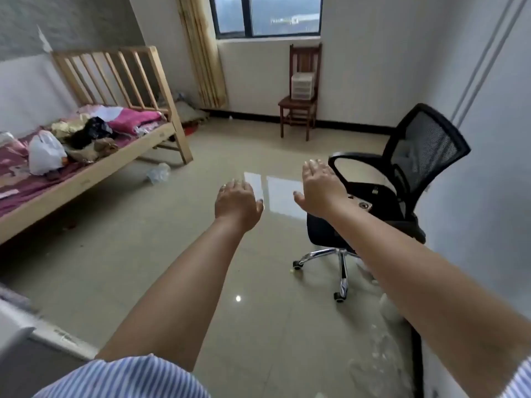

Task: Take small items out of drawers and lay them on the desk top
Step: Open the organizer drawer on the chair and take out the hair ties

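Observation:
Both my arms stretch straight out in front of me over the tiled floor. My left hand [237,201] is palm down, fingers spread, holding nothing. My right hand [320,186] is also flat and empty, a little higher and to the right, in front of the office chair's armrest. A small white plastic drawer unit [301,86] stands on the seat of a brown wooden chair [298,106] against the far wall under the window, well beyond both hands. No desk top is in view.
A black mesh office chair [408,173] on castors stands at the right with small items on its seat. A wooden bed [94,170] piled with clothes and bags fills the left. A crumpled plastic bag [158,173] lies on the floor.

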A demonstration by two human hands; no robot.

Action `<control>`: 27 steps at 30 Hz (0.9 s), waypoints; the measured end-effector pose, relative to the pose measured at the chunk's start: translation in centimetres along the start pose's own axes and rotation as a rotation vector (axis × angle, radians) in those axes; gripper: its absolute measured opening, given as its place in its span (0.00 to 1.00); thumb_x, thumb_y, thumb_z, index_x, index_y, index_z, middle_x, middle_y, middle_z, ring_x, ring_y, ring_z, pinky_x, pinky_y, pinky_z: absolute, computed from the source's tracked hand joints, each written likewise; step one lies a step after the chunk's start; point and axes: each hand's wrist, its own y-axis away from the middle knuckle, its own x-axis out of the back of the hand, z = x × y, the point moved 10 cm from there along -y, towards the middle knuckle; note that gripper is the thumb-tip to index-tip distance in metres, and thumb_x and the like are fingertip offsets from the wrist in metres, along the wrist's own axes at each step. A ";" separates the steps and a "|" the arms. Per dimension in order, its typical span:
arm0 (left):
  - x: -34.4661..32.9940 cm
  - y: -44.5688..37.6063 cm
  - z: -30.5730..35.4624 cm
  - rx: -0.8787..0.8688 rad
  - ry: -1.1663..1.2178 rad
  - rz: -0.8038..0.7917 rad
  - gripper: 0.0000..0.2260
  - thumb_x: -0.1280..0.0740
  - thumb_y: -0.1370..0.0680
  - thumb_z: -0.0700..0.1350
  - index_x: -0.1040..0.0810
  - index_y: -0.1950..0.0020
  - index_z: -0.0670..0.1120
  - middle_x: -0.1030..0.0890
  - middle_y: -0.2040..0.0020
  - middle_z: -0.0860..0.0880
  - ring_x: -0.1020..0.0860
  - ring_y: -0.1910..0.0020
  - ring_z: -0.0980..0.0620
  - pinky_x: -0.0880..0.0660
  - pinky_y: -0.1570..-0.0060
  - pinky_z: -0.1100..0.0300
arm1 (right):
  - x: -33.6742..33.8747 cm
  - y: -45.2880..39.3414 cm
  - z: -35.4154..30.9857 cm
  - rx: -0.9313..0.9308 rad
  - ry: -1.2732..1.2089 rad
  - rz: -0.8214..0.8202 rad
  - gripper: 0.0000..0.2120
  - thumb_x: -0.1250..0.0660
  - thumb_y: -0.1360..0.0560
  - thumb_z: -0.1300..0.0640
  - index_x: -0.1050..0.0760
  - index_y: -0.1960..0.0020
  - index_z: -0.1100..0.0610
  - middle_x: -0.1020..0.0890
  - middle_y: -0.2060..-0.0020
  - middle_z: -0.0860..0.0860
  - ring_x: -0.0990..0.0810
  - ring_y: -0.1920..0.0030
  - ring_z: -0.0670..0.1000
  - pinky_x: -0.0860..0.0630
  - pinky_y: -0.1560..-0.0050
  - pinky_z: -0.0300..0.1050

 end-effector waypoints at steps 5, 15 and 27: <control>-9.4 -9.0 0.1 -0.024 0.018 -0.208 0.22 0.42 0.20 0.49 0.36 0.32 0.37 0.32 0.31 0.38 0.36 0.30 0.42 0.38 0.31 0.52 | -9.2 -8.1 4.0 -0.063 -0.009 -0.223 0.33 0.42 0.21 0.49 0.51 0.26 0.65 0.44 0.25 0.60 0.49 0.24 0.57 0.49 0.24 0.49; -14.4 -35.0 -1.1 -0.038 0.006 -0.337 0.20 0.43 0.20 0.50 0.35 0.34 0.38 0.31 0.33 0.40 0.34 0.32 0.43 0.37 0.32 0.53 | -12.6 -34.8 8.6 -0.028 -0.071 -0.313 0.31 0.41 0.21 0.52 0.49 0.27 0.65 0.43 0.26 0.60 0.48 0.25 0.57 0.47 0.25 0.50; -18.6 -75.5 -8.0 -0.093 0.043 -0.311 0.26 0.43 0.20 0.51 0.43 0.28 0.37 0.38 0.27 0.40 0.42 0.26 0.44 0.42 0.28 0.53 | -15.9 -74.3 9.1 -0.009 -0.083 -0.322 0.34 0.43 0.20 0.49 0.56 0.25 0.65 0.54 0.24 0.59 0.56 0.24 0.55 0.54 0.24 0.48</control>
